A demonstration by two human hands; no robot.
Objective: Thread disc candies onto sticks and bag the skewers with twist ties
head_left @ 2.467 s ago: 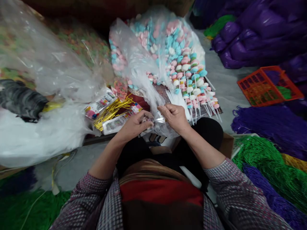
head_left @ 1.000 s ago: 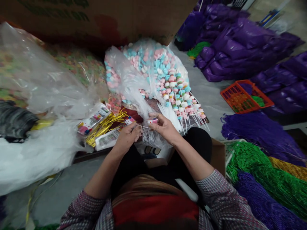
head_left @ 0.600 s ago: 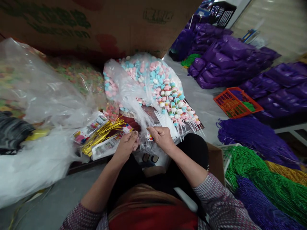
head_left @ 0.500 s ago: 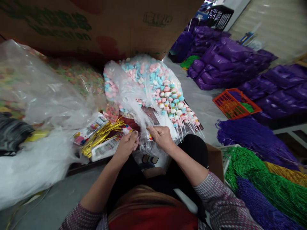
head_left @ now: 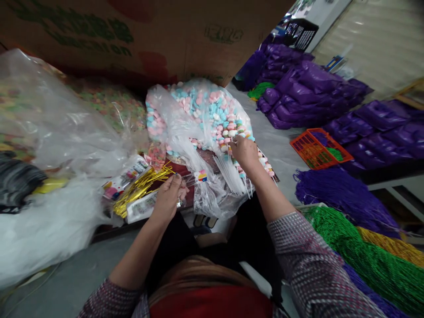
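My left hand (head_left: pixel 169 197) is closed on a small clear wrapper (head_left: pixel 195 178) with a coloured label, held over my lap. My right hand (head_left: pixel 244 151) is stretched forward onto a pile of pastel candy skewers (head_left: pixel 232 130) with white sticks, spilling out of a big clear bag (head_left: pixel 198 115). Its fingers are curled at the sticks; what they pinch is hidden. A bundle of gold twist ties (head_left: pixel 141 185) lies just left of my left hand, on printed cards (head_left: pixel 126 176).
Large clear bags of sweets (head_left: pixel 66 119) sit at left against a cardboard box (head_left: pixel 149 35). Purple bags (head_left: pixel 308 88), an orange basket (head_left: pixel 316 148) and heaps of purple and green strands (head_left: pixel 347 234) lie at right. A white bag (head_left: pixel 43 225) lies at lower left.
My right hand has left the wrapper and reached forward to the candy skewers. My left hand keeps the wrapper. The view has tilted upward.
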